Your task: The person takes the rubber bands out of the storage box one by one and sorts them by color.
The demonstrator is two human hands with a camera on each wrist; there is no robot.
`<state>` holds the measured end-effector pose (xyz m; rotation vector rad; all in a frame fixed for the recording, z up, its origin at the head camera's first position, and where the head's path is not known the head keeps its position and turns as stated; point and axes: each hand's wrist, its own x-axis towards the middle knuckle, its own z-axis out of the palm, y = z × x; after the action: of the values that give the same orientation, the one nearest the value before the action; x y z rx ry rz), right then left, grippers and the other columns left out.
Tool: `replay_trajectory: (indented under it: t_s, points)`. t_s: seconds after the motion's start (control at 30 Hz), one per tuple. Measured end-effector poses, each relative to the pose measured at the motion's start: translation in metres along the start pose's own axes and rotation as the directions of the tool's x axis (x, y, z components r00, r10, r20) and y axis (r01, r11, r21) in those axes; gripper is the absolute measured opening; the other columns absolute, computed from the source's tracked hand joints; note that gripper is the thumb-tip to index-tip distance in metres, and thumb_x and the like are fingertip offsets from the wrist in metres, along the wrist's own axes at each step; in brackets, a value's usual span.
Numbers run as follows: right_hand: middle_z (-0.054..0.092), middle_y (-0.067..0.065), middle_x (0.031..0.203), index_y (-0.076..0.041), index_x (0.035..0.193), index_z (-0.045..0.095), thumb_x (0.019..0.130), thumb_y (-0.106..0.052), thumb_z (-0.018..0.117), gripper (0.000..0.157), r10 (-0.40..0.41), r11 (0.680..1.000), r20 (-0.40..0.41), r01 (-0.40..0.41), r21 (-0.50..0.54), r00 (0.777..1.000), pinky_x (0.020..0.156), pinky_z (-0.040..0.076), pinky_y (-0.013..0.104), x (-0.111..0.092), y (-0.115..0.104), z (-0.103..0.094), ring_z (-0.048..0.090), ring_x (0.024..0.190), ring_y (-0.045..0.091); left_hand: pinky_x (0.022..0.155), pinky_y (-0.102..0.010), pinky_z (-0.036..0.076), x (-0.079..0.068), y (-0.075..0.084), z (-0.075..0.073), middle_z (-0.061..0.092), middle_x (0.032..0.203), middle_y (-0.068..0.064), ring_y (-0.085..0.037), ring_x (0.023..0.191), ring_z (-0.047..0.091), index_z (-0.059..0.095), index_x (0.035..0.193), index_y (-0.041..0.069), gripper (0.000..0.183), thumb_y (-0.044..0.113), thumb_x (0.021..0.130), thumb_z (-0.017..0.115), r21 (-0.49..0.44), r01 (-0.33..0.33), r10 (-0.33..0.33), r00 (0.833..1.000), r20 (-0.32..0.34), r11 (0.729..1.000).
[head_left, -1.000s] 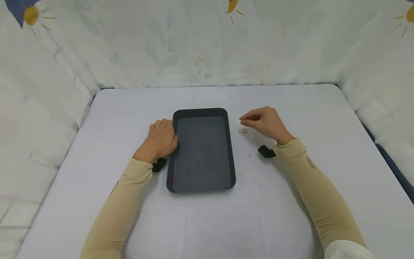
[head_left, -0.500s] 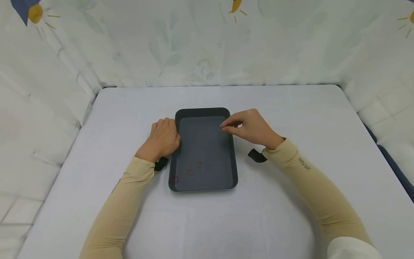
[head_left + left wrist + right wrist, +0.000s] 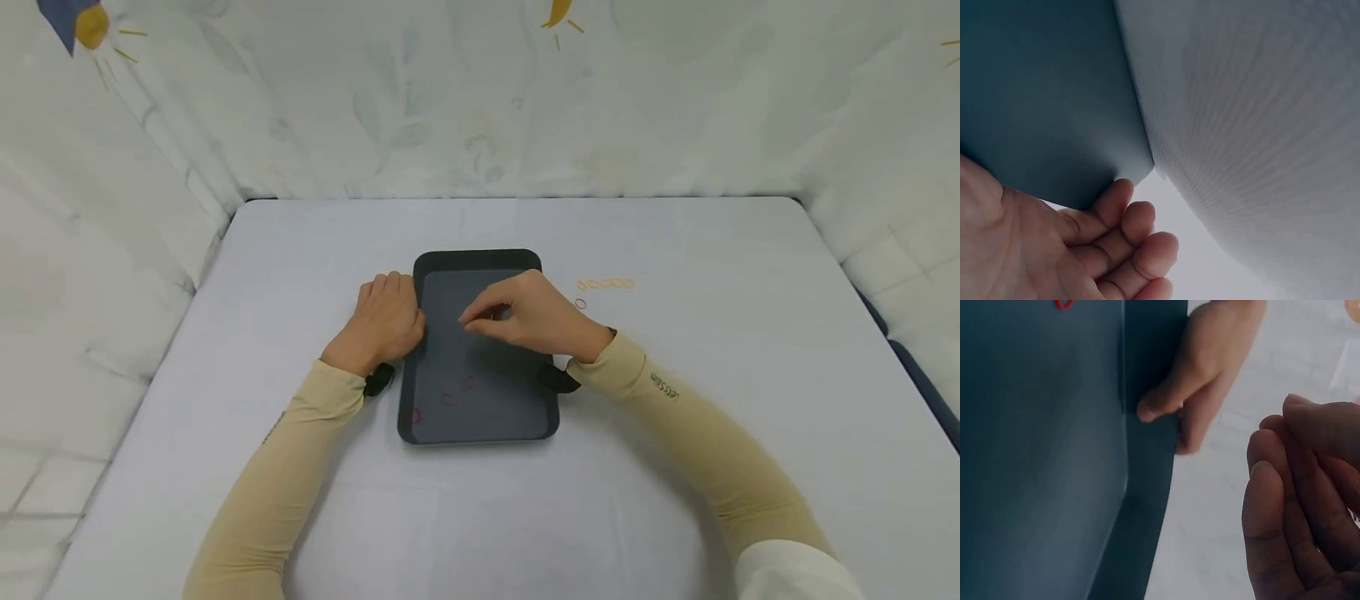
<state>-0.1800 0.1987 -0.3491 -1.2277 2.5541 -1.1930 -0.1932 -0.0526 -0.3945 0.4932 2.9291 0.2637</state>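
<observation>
Tray (image 3: 506, 412) sits flat on the white counter (image 3: 517, 508), long axis 12 to 6: dark grey, rectangular, rounded corners, low walls. Left hand (image 3: 381, 323) grips its wall between 9 and 10 o'clock, thumb inside, fingers outside. Right hand (image 3: 528, 315) is over the tray, reaching in from 2 o'clock, thumb and fingertips drawn into a pinch just off centre toward 11; can't tell if anything is between them. My read: mid-step, bringing a ring in while the left hand braces. Next move probably calls for lowering the pinch to the tray floor and letting go cleanly, without nudging the rings already inside. Three red rings (image 3: 447, 400) are in there, a slanted row toward 7 o'clock, spaced apart: thin, small, hard to see against the grey. Outside, at 2 o'clock from the tray, one dark red ring (image 3: 581, 303) lies on the counter, with a row of pale orange rings (image 3: 605, 284) just past it. Likely light and easy to bump or drop.
</observation>
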Motion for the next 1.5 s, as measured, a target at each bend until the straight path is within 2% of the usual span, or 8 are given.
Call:
replay_trajectory:
  t_s: [0.13,0.3,0.47,0.63,0.9,1.03,1.2,1.5]
  points:
    - [0.081,-0.002,0.097,-0.014,0.1,0.083,0.091,-0.016,0.079,0.009,-0.014,1.0,0.025,0.014,0.006,1.0,0.077,0.06,0.026,0.004,0.002,0.013,0.072,0.082,0.005,0.105,-0.056,0.036,0.0,0.002,0.0,0.05,0.111,-0.022,-0.04,0.109,0.046,0.048,0.116,-0.007,0.03,0.018,0.103,0.038,0.005,0.006,-0.006,1.0,0.007,1.0]
    - [0.081,-0.001,0.098,-0.011,0.101,0.083,0.092,-0.015,0.079,0.011,0.003,0.999,0.084,-0.006,0.035,0.996,0.081,0.061,0.029,0.009,0.006,0.027,0.073,0.085,0.005,0.105,-0.056,0.036,0.0,0.001,0.0,0.049,0.111,-0.022,-0.041,0.11,0.046,0.048,0.116,-0.007,0.03,0.018,0.103,0.037,0.009,0.008,-0.008,1.0,0.006,1.0]
    - [0.081,-0.002,0.099,-0.012,0.103,0.083,0.092,-0.017,0.079,0.013,0.011,0.999,0.159,-0.017,0.036,0.987,0.081,0.06,0.025,0.011,0.01,0.035,0.073,0.086,0.003,0.104,-0.056,0.037,0.001,0.001,0.001,0.05,0.11,-0.022,-0.041,0.109,0.046,0.048,0.113,-0.007,0.029,0.018,0.102,0.038,0.008,0.002,-0.002,1.0,-0.009,1.0]
    - [0.081,-0.003,0.098,-0.012,0.103,0.082,0.09,-0.015,0.081,0.014,0.037,0.999,0.26,-0.044,0.02,0.965,0.078,0.058,0.021,0.01,0.011,0.038,0.071,0.084,0.002,0.102,-0.056,0.037,0.002,0.001,0.001,0.049,0.108,-0.021,-0.041,0.108,0.046,0.048,0.111,-0.005,0.027,0.018,0.102,0.039,0.014,-0.003,0.003,1.0,-0.013,1.0]
    - [0.08,0.0,0.099,-0.011,0.104,0.081,0.084,-0.013,0.086,0.02,0.125,0.991,0.378,-0.135,0.001,0.917,0.076,0.056,0.015,0.008,0.013,0.043,0.073,0.085,0.001,0.101,-0.056,0.037,0.001,0.001,0.002,0.05,0.106,-0.021,-0.04,0.105,0.046,0.049,0.107,-0.004,0.025,0.018,0.102,0.039,0.008,-0.007,0.007,1.0,-0.016,1.0]
    - [0.08,-0.001,0.099,-0.011,0.104,0.08,0.084,-0.013,0.086,0.021,0.138,0.989,0.406,-0.145,-0.013,0.904,0.076,0.056,0.015,0.008,0.013,0.044,0.072,0.085,0.001,0.099,-0.055,0.038,0.001,0.001,0.002,0.049,0.105,-0.021,-0.04,0.104,0.046,0.048,0.106,-0.004,0.024,0.018,0.103,0.04,0.01,-0.008,0.009,1.0,-0.018,1.0]
    - [0.079,-0.001,0.097,-0.012,0.102,0.079,0.084,-0.011,0.085,0.019,0.135,0.99,0.411,-0.14,-0.018,0.902,0.077,0.055,0.014,0.007,0.012,0.044,0.071,0.084,0.001,0.098,-0.055,0.038,0.0,0.001,0.001,0.05,0.103,-0.02,-0.04,0.103,0.047,0.049,0.105,-0.004,0.023,0.018,0.102,0.042,0.013,-0.013,0.013,0.999,-0.033,1.0]
    - [0.079,-0.002,0.096,-0.013,0.101,0.08,0.088,-0.007,0.08,0.015,0.088,0.996,0.449,-0.078,-0.04,0.889,0.076,0.054,0.015,0.006,0.011,0.045,0.068,0.083,0.001,0.101,-0.055,0.038,0.001,0.0,0.003,0.049,0.106,-0.021,-0.04,0.105,0.046,0.049,0.11,-0.005,0.026,0.019,0.103,0.041,0.01,-0.006,0.006,1.0,-0.024,1.0]
